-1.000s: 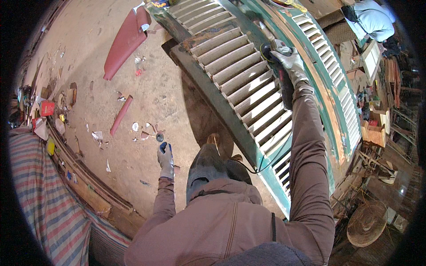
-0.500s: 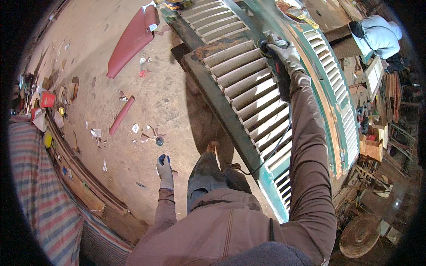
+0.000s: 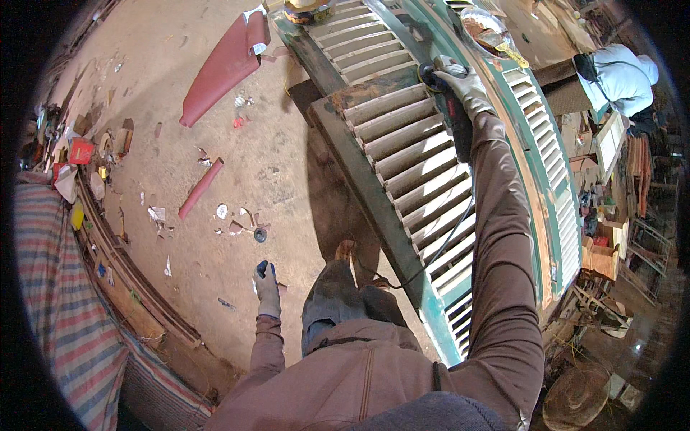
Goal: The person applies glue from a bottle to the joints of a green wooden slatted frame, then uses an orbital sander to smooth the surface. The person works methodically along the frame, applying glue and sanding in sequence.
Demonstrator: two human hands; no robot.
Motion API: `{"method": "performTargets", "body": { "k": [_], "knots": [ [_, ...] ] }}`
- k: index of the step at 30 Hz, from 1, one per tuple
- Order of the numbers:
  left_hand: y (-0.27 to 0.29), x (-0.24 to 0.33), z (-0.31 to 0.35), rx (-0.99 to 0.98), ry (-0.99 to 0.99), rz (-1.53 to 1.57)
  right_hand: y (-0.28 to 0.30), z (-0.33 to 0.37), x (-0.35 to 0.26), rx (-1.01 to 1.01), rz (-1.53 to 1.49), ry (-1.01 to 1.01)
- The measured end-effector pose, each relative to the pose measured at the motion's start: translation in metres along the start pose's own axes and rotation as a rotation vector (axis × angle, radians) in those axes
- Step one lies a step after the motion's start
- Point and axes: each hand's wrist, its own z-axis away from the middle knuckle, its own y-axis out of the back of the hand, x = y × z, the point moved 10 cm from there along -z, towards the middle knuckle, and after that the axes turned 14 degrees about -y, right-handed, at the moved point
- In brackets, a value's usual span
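Observation:
In my gloved right hand is a dark corded angle grinder, gripped around its body. Its head rests at or just above the green-framed louvered shutter, by the side rail; the exact contact is hidden. Pale, worn slats run across the shutter, and brown bare patches show on its middle rail. My left hand, in a grey glove with dark blue fingertips, hangs low over the floor at my left side. Its fingers are curled in, with nothing visible in them.
A black cord loops past my legs. Another green louvered shutter stands to the right, with a bowl beyond. Red sheet scraps litter the floor. A person in light blue bends over at far right. Striped cloth hangs left.
The scene has shifted slightly right and down in the picture. Against the shutter, the grinder and my right hand have moved a little farther away and left. My left hand stays curled.

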Motion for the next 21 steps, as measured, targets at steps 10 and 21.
{"method": "performTargets", "body": {
  "k": [10,21],
  "knots": [
    [-0.001,-0.010,0.003,0.011,0.046,0.084,-0.011,-0.016,-0.016,-0.047,-0.022,0.045],
    [-0.015,0.005,0.002,0.004,0.040,0.100,-0.004,-0.013,-0.005,-0.054,-0.029,0.032]
  ]
}}
